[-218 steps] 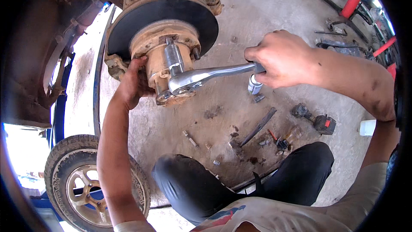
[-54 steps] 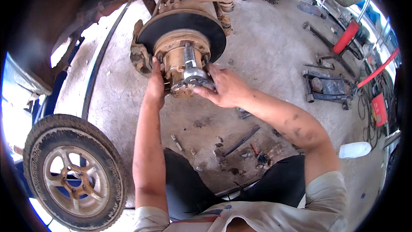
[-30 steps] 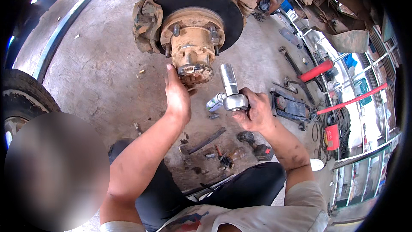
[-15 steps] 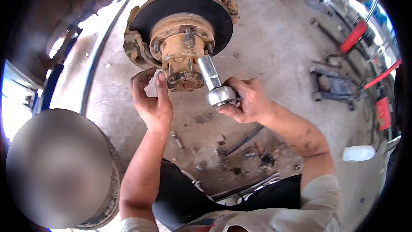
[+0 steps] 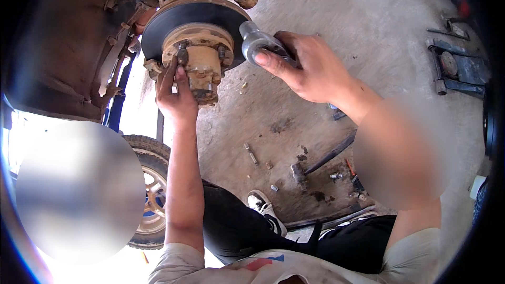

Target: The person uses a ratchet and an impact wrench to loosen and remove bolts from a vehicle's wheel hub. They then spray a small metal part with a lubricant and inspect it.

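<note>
My left hand (image 5: 177,94) reaches up to the rusty wheel hub (image 5: 202,63), its thumb and fingers closed around the outer end of a dark wheel stud (image 5: 182,53). Behind the hub sits the dark brake disc (image 5: 158,30). To the right of the hub, my right hand (image 5: 315,68) is wrapped round the head end of a ratchet wrench (image 5: 259,44). A silver socket (image 5: 247,28) on the ratchet points up and left, overlapping the disc's right edge in view; whether they touch I cannot tell. The ratchet's handle is mostly hidden by my hand.
On the floor lie a hammer (image 5: 299,172), a bolt-like metal piece (image 5: 251,153) and several small parts. A tyred wheel (image 5: 150,152) stands at the left beside my arm. The vehicle's underbody (image 5: 68,47) fills the upper left. A dark metal frame (image 5: 457,68) lies at far right.
My right hand has lifted the ratchet and socket up, away from the hub's end. My left hand has moved from beside the hub's end to the stud, its fingers closing. The view has shifted.
</note>
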A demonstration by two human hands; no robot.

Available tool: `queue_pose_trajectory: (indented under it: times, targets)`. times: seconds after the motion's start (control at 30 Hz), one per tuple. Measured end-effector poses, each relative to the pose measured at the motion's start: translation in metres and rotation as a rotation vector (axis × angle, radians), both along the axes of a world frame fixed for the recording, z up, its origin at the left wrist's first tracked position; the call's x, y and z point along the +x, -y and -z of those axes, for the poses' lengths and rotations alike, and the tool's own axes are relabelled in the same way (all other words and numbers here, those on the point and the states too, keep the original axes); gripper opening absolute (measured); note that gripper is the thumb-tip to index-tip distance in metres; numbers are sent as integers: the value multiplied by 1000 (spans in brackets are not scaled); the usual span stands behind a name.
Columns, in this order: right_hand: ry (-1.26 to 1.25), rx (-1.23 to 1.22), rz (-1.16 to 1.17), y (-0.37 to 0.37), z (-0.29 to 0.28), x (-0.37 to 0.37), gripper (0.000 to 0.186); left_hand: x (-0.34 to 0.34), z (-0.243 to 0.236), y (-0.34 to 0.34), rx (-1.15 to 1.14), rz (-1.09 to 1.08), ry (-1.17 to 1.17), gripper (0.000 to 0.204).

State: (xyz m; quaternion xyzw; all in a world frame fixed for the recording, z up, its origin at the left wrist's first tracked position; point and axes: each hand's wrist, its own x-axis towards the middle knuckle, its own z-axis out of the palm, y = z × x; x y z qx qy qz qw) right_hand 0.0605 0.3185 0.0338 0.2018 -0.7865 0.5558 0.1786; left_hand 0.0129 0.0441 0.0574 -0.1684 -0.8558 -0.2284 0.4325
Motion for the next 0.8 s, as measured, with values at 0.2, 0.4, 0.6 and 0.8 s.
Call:
queue_pose_trajectory:
  times: [0.2, 0.4, 0.6, 0.8]
  targets:
    - [200, -195, -179, -5, 2, -3, 68, -4, 5, -3, 19, 19, -49, 33]
    - [544, -149, -392, -5, -1, 2, 69, 29, 9, -13, -213, 292, -31, 56]
    - [709, -94, -654, 8, 3, 14, 66, 72, 3, -49, -553, 453, 298, 75]
    - [666, -384, -746, 6, -7, 30, 59, 68, 4, -23, -517, 451, 337, 36]
